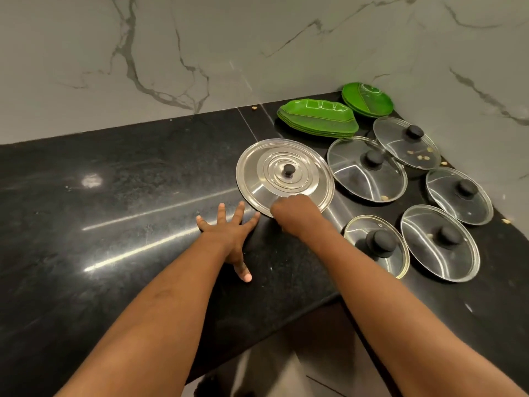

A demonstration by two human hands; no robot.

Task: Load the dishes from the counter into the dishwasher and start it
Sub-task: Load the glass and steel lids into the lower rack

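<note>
The head view looks down and forward, close over the black counter (114, 196), toward the marble wall (200, 38) corner.

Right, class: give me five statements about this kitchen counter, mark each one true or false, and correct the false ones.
1. The right hand grips the rim of the steel lid. True.
2. The left hand holds a green plate. False: it lies flat on the counter with its fingers spread, holding nothing.
3. Five glass lids lie on the counter. True.
4. The green plates are stacked on top of the steel lid. False: they sit in two stacks behind it, on the counter.
5. The glass lids have white knobs. False: their knobs are black.
</note>
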